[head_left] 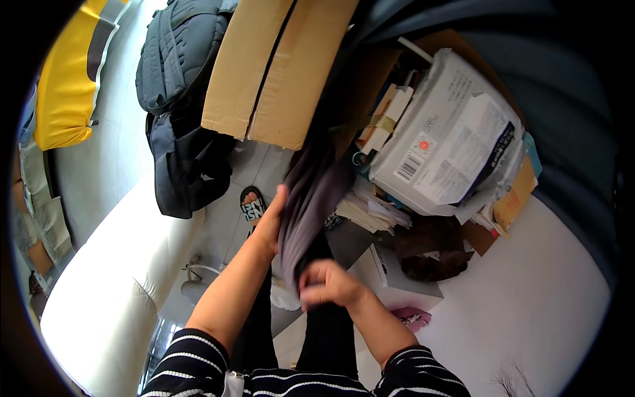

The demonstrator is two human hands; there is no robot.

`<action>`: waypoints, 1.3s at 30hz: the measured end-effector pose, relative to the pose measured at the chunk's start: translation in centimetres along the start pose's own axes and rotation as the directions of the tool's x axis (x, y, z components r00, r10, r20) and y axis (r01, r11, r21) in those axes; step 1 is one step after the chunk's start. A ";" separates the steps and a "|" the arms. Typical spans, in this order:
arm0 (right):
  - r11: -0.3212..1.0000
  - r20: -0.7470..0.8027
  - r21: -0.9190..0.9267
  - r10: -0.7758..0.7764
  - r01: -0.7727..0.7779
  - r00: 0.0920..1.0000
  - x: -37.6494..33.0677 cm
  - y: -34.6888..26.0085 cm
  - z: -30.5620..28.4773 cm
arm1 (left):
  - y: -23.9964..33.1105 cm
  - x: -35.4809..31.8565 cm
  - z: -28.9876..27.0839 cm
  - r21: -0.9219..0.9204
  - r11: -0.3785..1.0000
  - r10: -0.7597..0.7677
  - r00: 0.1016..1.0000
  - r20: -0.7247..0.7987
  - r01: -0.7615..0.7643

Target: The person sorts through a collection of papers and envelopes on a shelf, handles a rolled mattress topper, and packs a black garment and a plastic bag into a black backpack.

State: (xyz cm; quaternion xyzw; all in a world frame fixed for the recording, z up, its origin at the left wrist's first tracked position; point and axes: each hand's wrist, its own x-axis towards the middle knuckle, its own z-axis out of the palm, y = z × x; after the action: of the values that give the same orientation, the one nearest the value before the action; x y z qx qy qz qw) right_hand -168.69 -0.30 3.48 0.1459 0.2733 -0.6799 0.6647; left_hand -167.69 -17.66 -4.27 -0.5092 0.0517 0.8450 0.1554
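A dark greyish-purple cloth (311, 205), loosely folded and draped, hangs in front of me between my hands. My left hand (271, 221) is at its left side, thumb upward along the fabric; the other fingers are hidden by the cloth. At the cloth's lower end, my right hand (327, 283) has its fingers curled in on the edge, a little blurred by motion. The cloth's upper part merges into dark shadow, so I cannot tell where it ends. My legs in black trousers and one sandalled foot (253, 205) show below.
A cardboard box (278, 73) stands ahead, beside a black backpack (182, 56). At right, an open carton holds books and a plastic-wrapped white package (450, 139). A dark brown object (433, 248) lies below it, near a white cabinet (397, 278). A white padded seat (112, 291) is left.
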 end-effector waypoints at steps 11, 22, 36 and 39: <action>0.779 -0.261 -0.356 -0.614 0.517 0.745 -0.9 -3.8 -1.1 | 0.5 -4.8 5.4 0.656 0.752 -0.400 0.834 0.380 0.061; 0.773 -0.895 -0.361 -0.445 0.521 0.041 -7.6 -1.5 -4.6 | 0.4 -7.1 2.5 0.804 0.575 0.167 0.984 0.067 -0.153; 0.001 -0.680 -0.527 -0.600 -0.850 0.421 -5.0 -1.8 -26.5 | -2.7 -10.8 -4.3 0.837 0.547 0.194 0.977 -0.090 -0.031; 0.107 -0.652 -0.501 -0.699 -0.859 0.293 -4.4 -0.5 -19.2 | -2.3 -13.4 -4.7 0.831 0.555 0.230 0.968 -0.102 -0.044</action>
State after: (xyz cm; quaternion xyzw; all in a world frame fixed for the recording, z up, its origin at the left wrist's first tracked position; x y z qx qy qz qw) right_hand -172.05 14.12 -9.47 0.0498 0.9530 0.0150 0.2985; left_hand -157.19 -19.47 5.40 -0.4542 0.4936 0.6775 0.3016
